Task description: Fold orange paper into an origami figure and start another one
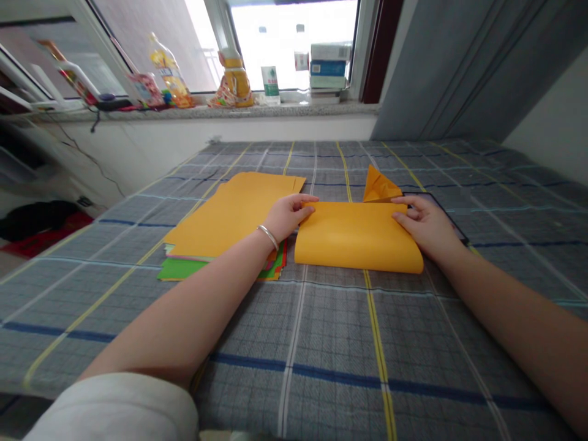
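A sheet of orange-yellow paper [356, 236] is bent over on itself, its near side a rounded, uncreased curve. My left hand [287, 215], with a silver bangle at the wrist, pinches the sheet's far left corner between thumb and fingers. At the far right corner, my right hand [425, 225] pinches the same sheet. Just behind it stands a folded orange paper piece [380, 185] with a pointed top. To the left lies a stack of coloured paper [239, 211], orange on top, with green and other colours showing at its near edge.
A grey checked cloth [331, 343] covers the surface. Partly behind my right hand lies a dark-edged flat object [448, 214]. Bottles, a white-and-green cup [271, 84] and stacked boxes [328, 67] stand on the windowsill [184, 116]. A grey curtain [468, 67] hangs at right.
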The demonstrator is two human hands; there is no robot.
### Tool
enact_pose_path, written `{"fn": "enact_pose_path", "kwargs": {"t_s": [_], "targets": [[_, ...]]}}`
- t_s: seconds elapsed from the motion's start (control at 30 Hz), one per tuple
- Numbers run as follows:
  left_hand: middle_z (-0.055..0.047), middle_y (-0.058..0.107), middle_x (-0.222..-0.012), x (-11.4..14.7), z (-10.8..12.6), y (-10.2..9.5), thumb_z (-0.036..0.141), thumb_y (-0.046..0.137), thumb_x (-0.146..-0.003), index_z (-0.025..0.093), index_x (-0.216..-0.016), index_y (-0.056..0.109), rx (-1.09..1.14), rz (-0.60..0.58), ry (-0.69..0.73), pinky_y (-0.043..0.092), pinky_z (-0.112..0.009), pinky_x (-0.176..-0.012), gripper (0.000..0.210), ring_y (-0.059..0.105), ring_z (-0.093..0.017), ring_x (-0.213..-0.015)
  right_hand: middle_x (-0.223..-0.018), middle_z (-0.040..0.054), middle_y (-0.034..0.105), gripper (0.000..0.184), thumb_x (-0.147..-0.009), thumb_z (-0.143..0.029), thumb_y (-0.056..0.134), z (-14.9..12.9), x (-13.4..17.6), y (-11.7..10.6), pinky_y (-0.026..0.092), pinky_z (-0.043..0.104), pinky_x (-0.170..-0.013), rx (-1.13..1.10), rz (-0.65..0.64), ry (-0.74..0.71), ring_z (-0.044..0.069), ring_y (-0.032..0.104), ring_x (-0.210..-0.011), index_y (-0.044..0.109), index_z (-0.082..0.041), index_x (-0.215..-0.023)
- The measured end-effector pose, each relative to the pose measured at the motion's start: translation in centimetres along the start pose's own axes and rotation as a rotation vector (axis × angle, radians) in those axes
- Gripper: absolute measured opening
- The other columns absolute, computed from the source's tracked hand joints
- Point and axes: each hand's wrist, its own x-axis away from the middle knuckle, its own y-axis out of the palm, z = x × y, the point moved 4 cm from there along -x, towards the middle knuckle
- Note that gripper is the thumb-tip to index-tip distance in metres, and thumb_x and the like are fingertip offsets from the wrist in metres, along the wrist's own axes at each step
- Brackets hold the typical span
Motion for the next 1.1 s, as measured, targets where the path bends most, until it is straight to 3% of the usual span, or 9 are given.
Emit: {"fn": "enact_pose_path", "kwargs": {"t_s": [0.13, 0.23, 0.43, 0.6, 0.73, 0.9, 1.1], "targets": [[0.006, 0.050, -0.057, 0.2, 0.4, 0.1, 0.024, 0.062, -0.083, 0.021, -0.118, 0.066, 0.021, -0.019, -0.030, 0.033, -0.019, -0.050, 0.035, 0.042, -0.008, -0.050, -0.063, -0.0001, 0.061, 0.044, -0.082, -0.038, 0.061, 0.4, -0.1, -0.1, 0.048, 0.037, -0.052, 0.115, -0.014, 0.005, 0.023, 0.060, -0.059, 0.061, -0.031, -0.126], [0.003, 0.058, -0.064, 0.2, 0.5, 0.1, 0.023, 0.061, -0.084, 0.019, -0.111, 0.069, 0.020, -0.023, -0.045, 0.037, -0.019, -0.053, 0.029, 0.049, -0.008, -0.055, -0.072, 0.0032, 0.067, 0.046, -0.084, -0.040, 0.059, 0.1, 0.0, -0.1, 0.053, 0.042, -0.058, 0.184, -0.014, 0.007, 0.028, 0.066, -0.070, 0.060, -0.032, -0.129], [-0.004, 0.072, -0.090, 0.1, 0.3, 0.1, 0.021, 0.061, -0.084, 0.019, -0.111, 0.073, -0.159, -0.006, -0.043, 0.051, -0.027, -0.071, 0.030, 0.064, -0.015, -0.079, -0.068, 0.0026, 0.068, 0.039, -0.081, -0.031, 0.061, -0.5, 0.0, 0.3, 0.051, 0.037, -0.057, 0.203, -0.065, 0.063, 0.024, 0.065, -0.065, 0.066, -0.025, -0.119], [-0.004, 0.075, -0.098, -0.3, 0.6, 0.2, 0.019, 0.064, -0.084, 0.022, -0.107, 0.076, -0.361, -0.052, -0.081, 0.052, -0.032, -0.086, 0.027, 0.067, -0.019, -0.088, -0.090, 0.0069, 0.075, 0.032, -0.080, -0.023, 0.061, 0.3, -1.2, 1.0, 0.053, 0.035, -0.067, 0.249, -0.156, 0.105, 0.023, 0.069, -0.079, 0.069, -0.021, -0.111], [-0.005, 0.076, -0.099, -1.0, 0.8, 0.4, 0.017, 0.064, -0.084, 0.022, -0.109, 0.076, -0.466, -0.073, -0.094, 0.051, -0.034, -0.091, 0.028, 0.067, -0.020, -0.090, -0.096, 0.0073, 0.076, 0.030, -0.079, -0.021, 0.063, 0.1, -2.4, 1.2, 0.053, 0.033, -0.071, 0.369, -0.184, 0.080, 0.023, 0.070, -0.084, 0.072, -0.021, -0.107], [-0.003, 0.075, -0.100, -1.7, 0.7, 0.2, 0.017, 0.064, -0.083, 0.024, -0.104, 0.078, -0.569, -0.072, -0.037, 0.051, -0.032, -0.091, 0.026, 0.067, -0.020, -0.093, -0.087, 0.0049, 0.076, 0.025, -0.078, -0.023, 0.065, -0.8, -3.7, 1.4, 0.052, 0.033, -0.069, 0.566, -0.182, -0.017, 0.022, 0.069, -0.078, 0.076, -0.023, -0.100], [-0.003, 0.071, -0.078, -3.1, 0.1, 0.0, 0.016, 0.065, -0.081, 0.020, -0.108, 0.077, -0.538, -0.113, -0.091, 0.051, -0.029, -0.077, 0.029, 0.064, -0.018, -0.074, -0.084, 0.0054, 0.075, 0.025, -0.078, -0.025, 0.066, 0.2, -5.7, 1.8, 0.050, 0.033, -0.067, 0.615, -0.221, -0.019, 0.023, 0.068, -0.077, 0.076, -0.022, -0.101]]}}
